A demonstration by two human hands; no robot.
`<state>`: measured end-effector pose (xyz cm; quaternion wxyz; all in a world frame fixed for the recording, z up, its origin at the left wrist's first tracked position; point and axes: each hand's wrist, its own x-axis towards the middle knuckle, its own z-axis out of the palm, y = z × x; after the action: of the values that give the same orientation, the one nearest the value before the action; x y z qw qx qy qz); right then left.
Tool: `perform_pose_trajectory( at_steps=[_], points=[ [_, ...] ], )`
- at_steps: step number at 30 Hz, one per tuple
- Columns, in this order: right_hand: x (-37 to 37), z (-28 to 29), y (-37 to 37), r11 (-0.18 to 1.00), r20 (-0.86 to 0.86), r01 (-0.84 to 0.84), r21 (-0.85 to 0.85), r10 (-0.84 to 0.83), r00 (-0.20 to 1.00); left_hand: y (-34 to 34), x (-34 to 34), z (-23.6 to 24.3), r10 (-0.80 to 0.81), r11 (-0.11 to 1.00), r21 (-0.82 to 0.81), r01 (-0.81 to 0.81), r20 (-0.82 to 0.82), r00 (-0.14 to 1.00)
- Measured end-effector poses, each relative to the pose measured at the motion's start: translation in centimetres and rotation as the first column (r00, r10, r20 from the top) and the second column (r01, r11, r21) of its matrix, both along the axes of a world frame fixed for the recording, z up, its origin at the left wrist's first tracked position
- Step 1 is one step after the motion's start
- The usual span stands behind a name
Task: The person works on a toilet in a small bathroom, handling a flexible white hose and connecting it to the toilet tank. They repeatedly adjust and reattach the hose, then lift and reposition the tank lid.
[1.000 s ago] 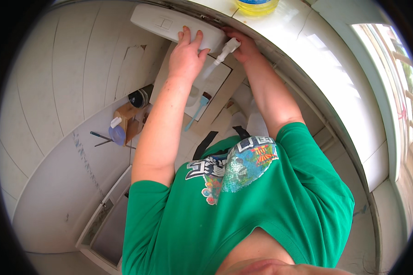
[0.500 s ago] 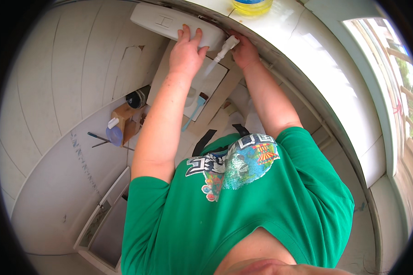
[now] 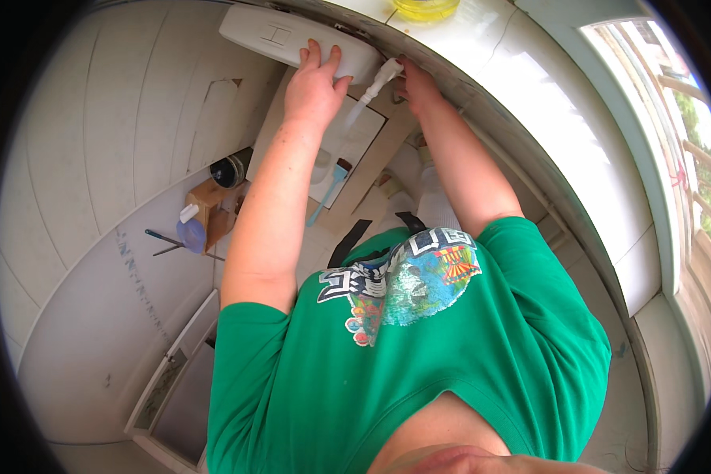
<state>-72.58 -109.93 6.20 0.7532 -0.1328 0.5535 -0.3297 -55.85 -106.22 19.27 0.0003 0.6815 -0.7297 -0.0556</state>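
At the top of the view hangs a white, rounded plastic box (image 3: 272,33), like a toilet cistern, with a marked panel on it. My left hand (image 3: 314,91) rests against its right part, fingers spread and thumb apart. A white elbow-shaped pipe fitting (image 3: 385,73) slants down beside the box's right end, its lower part see-through. Right beside that fitting is my right hand (image 3: 421,91), under the edge of a tiled ledge. Its fingers are bent and partly hidden, so what they grip cannot be made out.
The white tiled ledge (image 3: 541,110) curves along the right, with a container of yellow liquid (image 3: 425,8) on it. A pipe (image 3: 521,178) runs beneath. Below lie a blue-handled brush (image 3: 332,189), a cardboard box (image 3: 205,201) and a dark round container (image 3: 227,171). Planked wall stands left.
The view has shifted slightly. My right hand has turned or slid a little, and its lower bent fingers now show below the fitting. My left hand stays on the white box.
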Motion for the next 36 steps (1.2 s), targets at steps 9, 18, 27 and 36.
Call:
perform_pose_trajectory(
  at_steps=[9,18,27,36],
  points=[
    [-2.2,4.4,2.1,0.939,-0.081,-0.067,-0.336,0.042,0.996,0.0,0.0,-1.1,-0.018,0.999,-0.047,0.017,-0.019,1.000],
    [-3.3,-1.7,4.3,0.953,-0.209,-0.219,-0.207,0.176,0.962,-0.5,0.3,-2.0,-0.035,0.993,-0.115,0.035,-0.006,0.999],
    [-5.2,0.6,4.0,0.954,-0.272,-0.197,-0.226,0.133,0.953,-2.0,2.1,-2.1,-0.028,0.997,-0.078,0.016,-0.164,0.986],
    [-7.3,-0.9,4.7,0.931,-0.362,-0.315,-0.186,0.233,0.902,-2.6,2.4,-0.5,0.146,0.984,-0.059,-0.166,-0.259,0.955]
  ],
)
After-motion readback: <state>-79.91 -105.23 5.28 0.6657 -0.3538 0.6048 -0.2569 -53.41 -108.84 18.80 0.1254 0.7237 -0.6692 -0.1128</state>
